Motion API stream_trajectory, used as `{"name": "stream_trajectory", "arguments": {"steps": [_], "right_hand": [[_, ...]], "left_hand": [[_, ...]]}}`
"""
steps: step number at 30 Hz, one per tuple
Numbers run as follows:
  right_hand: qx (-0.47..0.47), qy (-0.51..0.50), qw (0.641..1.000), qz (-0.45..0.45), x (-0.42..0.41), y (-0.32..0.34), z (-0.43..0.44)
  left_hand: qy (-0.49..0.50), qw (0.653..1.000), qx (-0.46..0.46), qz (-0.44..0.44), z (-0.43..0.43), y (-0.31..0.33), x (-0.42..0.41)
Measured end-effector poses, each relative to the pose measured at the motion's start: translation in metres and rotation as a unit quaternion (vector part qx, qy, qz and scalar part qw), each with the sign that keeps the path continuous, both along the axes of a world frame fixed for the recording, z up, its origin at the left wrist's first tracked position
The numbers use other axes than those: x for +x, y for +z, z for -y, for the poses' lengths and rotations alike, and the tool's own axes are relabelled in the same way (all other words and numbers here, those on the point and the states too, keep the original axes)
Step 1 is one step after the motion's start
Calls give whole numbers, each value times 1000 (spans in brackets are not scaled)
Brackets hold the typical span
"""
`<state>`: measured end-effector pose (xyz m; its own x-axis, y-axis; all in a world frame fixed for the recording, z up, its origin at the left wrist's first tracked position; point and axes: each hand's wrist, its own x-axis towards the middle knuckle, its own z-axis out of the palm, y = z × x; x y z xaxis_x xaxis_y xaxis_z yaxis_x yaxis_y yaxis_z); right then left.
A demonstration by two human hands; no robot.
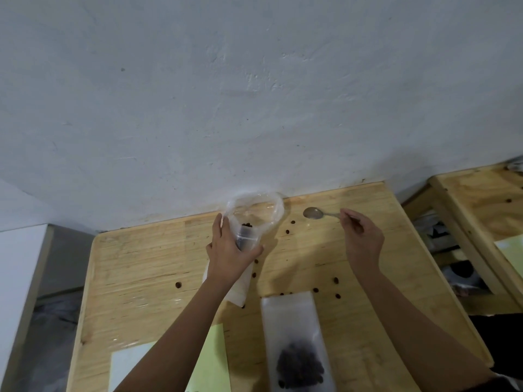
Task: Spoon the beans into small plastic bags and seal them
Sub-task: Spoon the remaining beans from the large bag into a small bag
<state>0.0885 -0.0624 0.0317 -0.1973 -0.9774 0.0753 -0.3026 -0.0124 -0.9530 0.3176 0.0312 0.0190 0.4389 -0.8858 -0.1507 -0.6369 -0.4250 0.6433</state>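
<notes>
Left hand (230,250) gripped the bag (254,213) low, mouth open with a few beans (247,224) inside, right hand (360,236) pinched the spoon (312,213), seemingly empty, just right of the bag; the limp mouth folding shut could spill scoops among the loose beans (336,280) beside the bag.

Arms outstretched, left hand (226,251) and right hand (361,239) both curled.
</notes>
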Motion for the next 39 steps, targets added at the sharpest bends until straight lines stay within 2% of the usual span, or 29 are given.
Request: {"name": "stream_trajectory", "arguments": {"steps": [3, 6, 9, 13, 17, 25, 33, 35, 37, 39], "right_hand": [[-43, 44, 997, -45, 9, -7, -3], [-90, 117, 982, -119, 11, -19, -4], [-106, 145, 968, -177, 9, -33, -4], [-88, 178, 950, -240, 7, -51, -3], [-27, 216, 938, -268, 5, -61, -4], [25, 236, 937, -256, 7, -59, 3], [35, 261, 921, -287, 12, -61, 12], [12, 253, 924, -286, 12, -54, 13], [-17, 240, 934, -265, 15, -41, 14], [40, 247, 946, -208, 27, -8, 9]], "left_hand": [[-5, 1000, -4, 3, -3, 1, 2], [-6, 1000, -11, 0, -6, 2, 4], [-6, 1000, -20, -1, -9, 3, 7], [-2, 1000, -24, -3, -10, 2, 9], [-4, 1000, -26, -1, -11, 2, 8], [3, 999, -42, -14, -13, 2, 8], [23, 998, -52, -33, -18, 10, 12], [31, 997, -67, -35, -20, 16, 13], [38, 995, -80, -38, -22, 23, 13], [41, 994, -90, -42, -26, 29, 11]]}}
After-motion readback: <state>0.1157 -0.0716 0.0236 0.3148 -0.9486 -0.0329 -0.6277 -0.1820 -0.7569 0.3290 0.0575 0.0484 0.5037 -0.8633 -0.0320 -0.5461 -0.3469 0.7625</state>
